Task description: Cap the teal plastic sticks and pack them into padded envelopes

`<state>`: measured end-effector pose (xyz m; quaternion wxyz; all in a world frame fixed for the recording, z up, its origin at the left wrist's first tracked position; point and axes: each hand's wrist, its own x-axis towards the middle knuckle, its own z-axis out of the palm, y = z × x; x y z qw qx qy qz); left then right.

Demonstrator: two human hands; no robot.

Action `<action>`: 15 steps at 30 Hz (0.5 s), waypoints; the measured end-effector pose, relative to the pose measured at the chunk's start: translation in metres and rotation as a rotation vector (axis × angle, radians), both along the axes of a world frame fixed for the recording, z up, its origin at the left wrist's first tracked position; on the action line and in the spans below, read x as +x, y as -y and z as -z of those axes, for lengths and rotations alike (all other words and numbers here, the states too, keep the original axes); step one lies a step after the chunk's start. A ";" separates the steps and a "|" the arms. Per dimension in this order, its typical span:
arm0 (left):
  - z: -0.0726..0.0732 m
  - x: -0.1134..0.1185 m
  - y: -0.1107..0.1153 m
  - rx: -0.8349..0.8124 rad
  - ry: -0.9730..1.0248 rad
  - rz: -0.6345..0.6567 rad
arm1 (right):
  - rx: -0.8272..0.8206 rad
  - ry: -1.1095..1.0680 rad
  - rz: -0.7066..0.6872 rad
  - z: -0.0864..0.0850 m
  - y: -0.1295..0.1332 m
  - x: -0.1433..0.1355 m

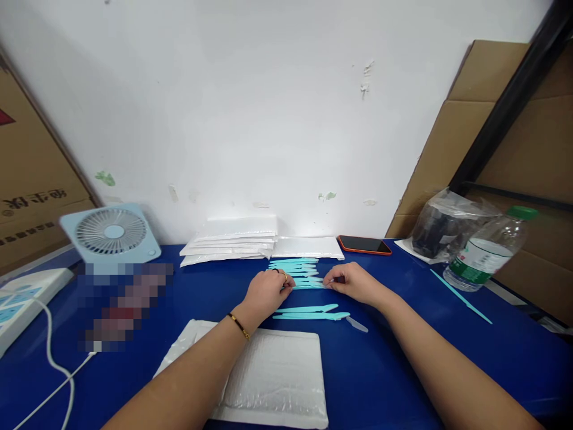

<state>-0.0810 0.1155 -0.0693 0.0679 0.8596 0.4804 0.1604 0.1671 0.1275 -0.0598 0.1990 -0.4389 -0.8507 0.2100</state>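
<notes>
Several thin turquoise plastic sticks [293, 263] lie in a row across the middle of the blue table. My left hand [267, 291] has its fingers closed around the left end of the nearest stick in that row. At the right end, my right hand [351, 282] pinches its tip, where a clear cap seems to sit. Closer to me rest two more turquoise sticks [308, 312], with a loose translucent cap [357, 324] by their right ends. A white padded envelope [277, 382] lies partly under my left forearm.
White envelopes [230, 239] are stacked against the wall, beside a phone [364, 245]. On the right stand a bottle [486, 257] and a bagged dark object [432, 230], near a single turquoise stick [461, 295]. A fan [114, 232], power strip [31, 298] and cables occupy the left.
</notes>
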 end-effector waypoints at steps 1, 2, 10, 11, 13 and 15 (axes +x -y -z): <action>0.001 0.000 -0.001 -0.004 0.006 0.010 | 0.009 -0.014 -0.013 0.002 0.000 -0.003; 0.003 0.001 -0.002 -0.008 0.012 0.018 | 0.015 -0.027 -0.025 0.003 0.000 -0.006; -0.004 0.006 0.006 0.037 0.104 -0.035 | 0.068 -0.002 0.181 -0.021 0.000 0.027; -0.007 0.006 0.008 0.014 0.123 -0.001 | 0.033 0.037 0.250 -0.026 0.001 0.041; -0.010 0.005 0.013 -0.081 0.132 0.095 | -0.141 0.163 0.331 -0.033 0.004 0.065; -0.011 0.004 0.015 -0.161 0.102 0.146 | -0.344 0.269 0.364 -0.032 0.006 0.078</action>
